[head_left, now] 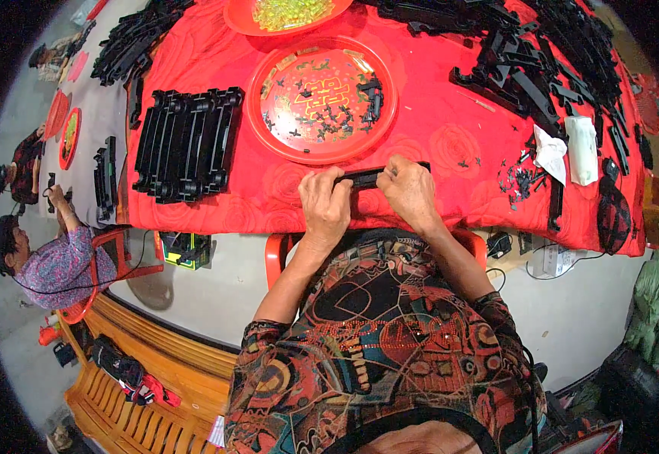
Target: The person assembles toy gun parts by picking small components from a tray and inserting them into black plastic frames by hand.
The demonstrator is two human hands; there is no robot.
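My forearms reach forward to the table's near edge, wrists bent and knuckles up. My left hand (325,200) has its fingers curled closed around one end of the black strip (364,178); my right hand (407,192) pinches it near the other, just on my side of the tray (317,159).

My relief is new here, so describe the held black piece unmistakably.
On the red-covered table, find the round red tray. Just below it in the picture is a narrow black piece, gripped by the left hand and right hand. Unlike the row of black pieces to its left, this one is in those hands.
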